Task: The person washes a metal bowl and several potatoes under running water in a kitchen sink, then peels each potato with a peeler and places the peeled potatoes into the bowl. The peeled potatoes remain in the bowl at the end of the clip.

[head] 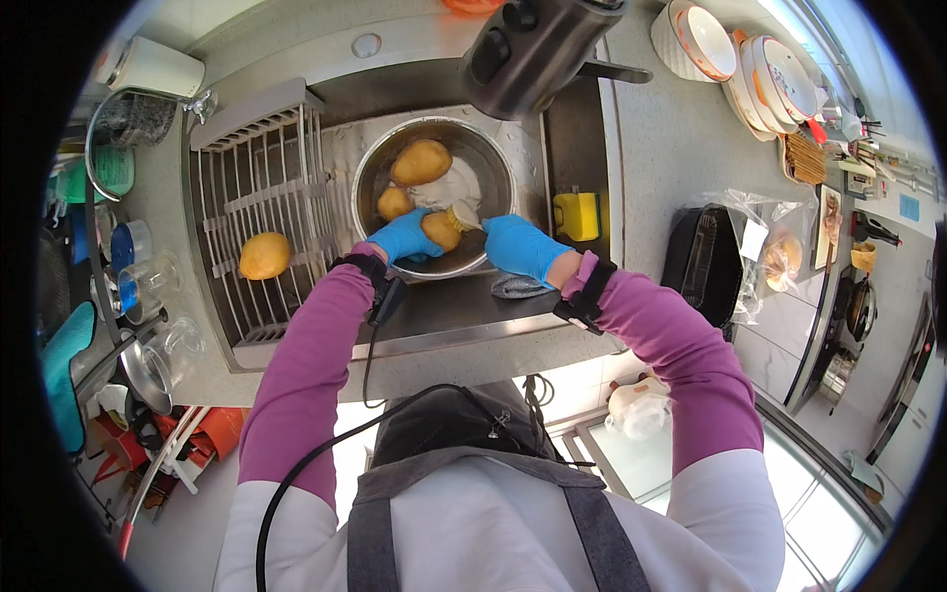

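A round metal bowl stands in the sink basin. My left hand, in a blue glove, grips a potato low inside the bowl. From the right, my gloved right hand holds a small scrubbing brush whose head touches that potato. Farther back in the bowl lie a large potato and a smaller one. Beside them is a whitish patch; I cannot tell whether it is water or a cloth. One more potato rests on the roll-up drying rack at the left.
A dark faucet overhangs the bowl's far right side. A yellow sponge sits at the basin's right wall, and a grey cloth lies below my right hand. Stacked bowls and a black tray occupy the right counter; glass jars crowd the left.
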Action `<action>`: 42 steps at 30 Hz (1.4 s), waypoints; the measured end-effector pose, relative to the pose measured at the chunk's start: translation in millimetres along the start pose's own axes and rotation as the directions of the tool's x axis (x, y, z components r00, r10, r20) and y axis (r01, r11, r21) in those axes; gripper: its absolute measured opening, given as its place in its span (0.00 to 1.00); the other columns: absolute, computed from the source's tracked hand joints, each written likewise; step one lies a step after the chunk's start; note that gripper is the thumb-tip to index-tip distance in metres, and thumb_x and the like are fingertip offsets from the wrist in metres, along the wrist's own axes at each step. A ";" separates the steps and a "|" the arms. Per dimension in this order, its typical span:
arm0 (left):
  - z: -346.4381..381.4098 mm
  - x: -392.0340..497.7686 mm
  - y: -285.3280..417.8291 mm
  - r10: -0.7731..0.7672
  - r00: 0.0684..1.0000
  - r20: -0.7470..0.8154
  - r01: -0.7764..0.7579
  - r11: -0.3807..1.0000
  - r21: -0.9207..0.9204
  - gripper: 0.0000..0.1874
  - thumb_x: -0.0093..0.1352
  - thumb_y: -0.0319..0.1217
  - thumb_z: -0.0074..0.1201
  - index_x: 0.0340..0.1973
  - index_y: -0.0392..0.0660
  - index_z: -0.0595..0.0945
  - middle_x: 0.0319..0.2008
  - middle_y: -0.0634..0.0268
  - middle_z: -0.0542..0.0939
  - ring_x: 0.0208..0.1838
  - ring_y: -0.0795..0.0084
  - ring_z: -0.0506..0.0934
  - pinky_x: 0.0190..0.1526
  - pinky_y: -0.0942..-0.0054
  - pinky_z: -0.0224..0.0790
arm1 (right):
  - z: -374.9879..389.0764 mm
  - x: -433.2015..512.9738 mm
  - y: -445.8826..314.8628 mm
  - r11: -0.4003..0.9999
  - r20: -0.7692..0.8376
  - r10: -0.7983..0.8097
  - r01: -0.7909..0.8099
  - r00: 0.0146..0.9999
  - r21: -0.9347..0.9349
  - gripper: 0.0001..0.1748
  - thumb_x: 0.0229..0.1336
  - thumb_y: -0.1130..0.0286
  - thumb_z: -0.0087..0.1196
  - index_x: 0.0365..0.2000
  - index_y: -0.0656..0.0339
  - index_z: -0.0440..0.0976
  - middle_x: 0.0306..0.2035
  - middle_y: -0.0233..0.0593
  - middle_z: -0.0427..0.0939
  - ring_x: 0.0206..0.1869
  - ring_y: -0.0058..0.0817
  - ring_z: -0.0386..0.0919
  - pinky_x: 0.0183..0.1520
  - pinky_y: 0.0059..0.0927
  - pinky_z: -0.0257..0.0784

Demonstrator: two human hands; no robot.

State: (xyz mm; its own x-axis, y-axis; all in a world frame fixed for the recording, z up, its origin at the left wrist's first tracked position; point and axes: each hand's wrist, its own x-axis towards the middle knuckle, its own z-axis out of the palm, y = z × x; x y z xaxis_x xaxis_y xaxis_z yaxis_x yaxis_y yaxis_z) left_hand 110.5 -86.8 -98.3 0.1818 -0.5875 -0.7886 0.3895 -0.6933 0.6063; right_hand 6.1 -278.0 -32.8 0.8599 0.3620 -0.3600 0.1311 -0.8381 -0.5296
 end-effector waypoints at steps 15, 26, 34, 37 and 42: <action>-3.5 15.3 -5.8 0.097 0.989 -0.109 -0.049 0.923 0.381 0.37 0.55 0.46 0.61 0.55 0.37 0.70 0.50 0.46 0.75 0.53 0.53 0.74 0.55 0.65 0.63 | -1.9 5.1 8.6 0.988 0.007 0.049 -0.049 0.999 0.148 0.13 0.50 0.74 0.46 0.36 0.68 0.74 0.29 0.56 0.76 0.33 0.53 0.75 0.38 0.44 0.72; -24.1 9.9 -2.9 0.118 0.993 0.008 -0.099 0.789 0.607 0.46 0.42 0.28 0.67 0.59 0.40 0.66 0.49 0.47 0.75 0.52 0.51 0.73 0.52 0.65 0.66 | 4.6 1.2 20.5 0.995 0.085 0.097 -0.098 0.992 0.005 0.09 0.48 0.74 0.48 0.26 0.66 0.77 0.30 0.53 0.77 0.33 0.51 0.76 0.38 0.44 0.72; -7.5 10.2 5.2 0.197 0.980 0.006 -0.149 0.722 0.676 0.48 0.40 0.34 0.70 0.58 0.42 0.66 0.50 0.48 0.74 0.54 0.50 0.72 0.55 0.63 0.65 | 4.9 -2.3 16.9 0.990 0.172 0.066 -0.087 0.983 0.115 0.18 0.53 0.72 0.45 0.44 0.68 0.73 0.35 0.58 0.76 0.38 0.52 0.75 0.43 0.40 0.71; 0.4 18.2 3.0 0.101 0.992 -0.074 -0.011 0.663 0.749 0.51 0.38 0.39 0.72 0.58 0.43 0.67 0.52 0.48 0.72 0.56 0.49 0.70 0.58 0.63 0.61 | 3.1 -1.3 19.5 0.926 0.157 0.170 -0.212 0.973 0.312 0.17 0.52 0.73 0.45 0.42 0.67 0.74 0.35 0.57 0.77 0.38 0.52 0.75 0.42 0.41 0.71; -2.4 15.4 -1.6 0.313 0.948 -0.058 -0.182 0.683 0.707 0.49 0.39 0.41 0.71 0.56 0.40 0.68 0.52 0.48 0.72 0.55 0.51 0.70 0.58 0.65 0.62 | 1.5 5.9 26.7 0.997 0.220 0.047 -0.060 0.974 0.052 0.15 0.51 0.73 0.45 0.38 0.67 0.75 0.35 0.58 0.76 0.38 0.53 0.75 0.42 0.42 0.71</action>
State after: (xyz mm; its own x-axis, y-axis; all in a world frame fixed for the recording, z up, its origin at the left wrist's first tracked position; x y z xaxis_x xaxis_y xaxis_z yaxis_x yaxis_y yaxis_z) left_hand 114.9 -93.7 -111.7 0.3465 -0.7498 -0.5637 -0.4060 -0.6616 0.6305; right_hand 14.0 -297.7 -50.2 0.7353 0.4029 -0.5449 0.0535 -0.8361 -0.5460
